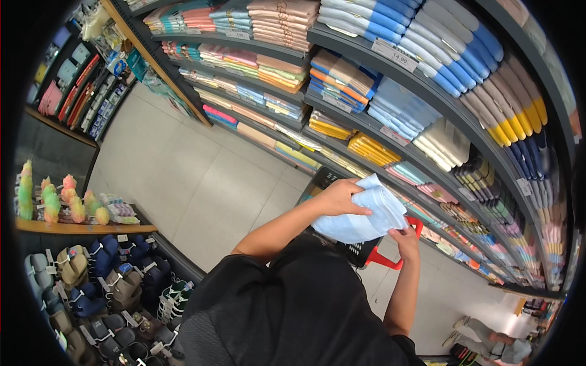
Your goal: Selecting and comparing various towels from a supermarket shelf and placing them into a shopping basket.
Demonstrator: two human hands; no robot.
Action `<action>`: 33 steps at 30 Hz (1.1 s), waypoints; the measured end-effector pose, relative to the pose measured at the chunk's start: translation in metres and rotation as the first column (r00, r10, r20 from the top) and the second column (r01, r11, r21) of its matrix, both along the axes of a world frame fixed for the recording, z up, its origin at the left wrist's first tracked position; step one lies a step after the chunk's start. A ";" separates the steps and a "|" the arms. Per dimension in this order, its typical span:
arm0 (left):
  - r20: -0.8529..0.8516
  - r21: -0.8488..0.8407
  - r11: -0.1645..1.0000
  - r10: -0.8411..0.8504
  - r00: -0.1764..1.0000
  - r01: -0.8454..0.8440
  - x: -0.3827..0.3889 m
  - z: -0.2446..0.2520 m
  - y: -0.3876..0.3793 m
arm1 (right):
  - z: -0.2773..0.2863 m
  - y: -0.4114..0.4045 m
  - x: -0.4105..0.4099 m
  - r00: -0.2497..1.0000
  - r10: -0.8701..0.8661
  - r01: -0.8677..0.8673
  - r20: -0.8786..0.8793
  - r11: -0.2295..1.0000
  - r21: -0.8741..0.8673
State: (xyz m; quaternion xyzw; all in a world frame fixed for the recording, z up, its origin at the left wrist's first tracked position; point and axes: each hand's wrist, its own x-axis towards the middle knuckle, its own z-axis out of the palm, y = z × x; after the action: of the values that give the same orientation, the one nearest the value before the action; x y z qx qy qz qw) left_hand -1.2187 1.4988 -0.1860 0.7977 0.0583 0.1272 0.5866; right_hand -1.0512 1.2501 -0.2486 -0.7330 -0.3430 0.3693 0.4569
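Observation:
A folded light blue towel [366, 222] is held up in front of my black shirt. My left hand [341, 199] grips it from the upper left, thumb lying across the front layer. On the towel's lower right corner, the fingers of my right hand [405, 241] pinch the edge. Directly beneath is a dark shopping basket or cart [322, 176] with a red handle [382, 260]; the towel and my arms hide most of its inside. Beside it, on the shelf, lies a stack of similar light blue towels [403, 107].
Shelves [348, 116] of folded towels with price tags curve along the right. At lower left stands a rack of slippers [123, 286], with colourful fluffy items [68, 196] on a ledge above. Tiled floor [197, 169] runs between. Another person [490, 341] is at far lower right.

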 end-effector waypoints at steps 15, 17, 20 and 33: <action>-0.191 -0.651 0.727 0.121 0.974 -0.218 0.024 -0.016 -0.028 | 0.020 0.016 -0.032 0.285 -0.014 0.680 -0.958 0.708 0.192; -0.193 -0.473 0.842 0.188 0.963 -0.259 0.022 -0.010 -0.029 | 0.013 0.009 -0.030 0.458 -0.184 0.547 -0.870 0.830 0.112; -0.101 -0.486 0.839 0.227 0.969 -0.247 0.018 -0.031 -0.027 | 0.011 0.024 -0.033 0.648 -0.213 0.390 -0.731 0.918 0.078; -0.251 -0.739 0.670 -0.177 0.952 -0.070 0.003 -0.018 -0.011 | 0.046 -0.010 -0.011 0.893 -0.003 0.058 -0.450 0.992 0.109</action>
State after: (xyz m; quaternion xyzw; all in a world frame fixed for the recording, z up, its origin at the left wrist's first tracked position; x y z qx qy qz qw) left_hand -1.2158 1.4875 -0.2044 0.5024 0.1699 -0.0482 0.8464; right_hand -1.0622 1.2399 -0.2026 -0.6047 -0.2383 0.4999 0.5723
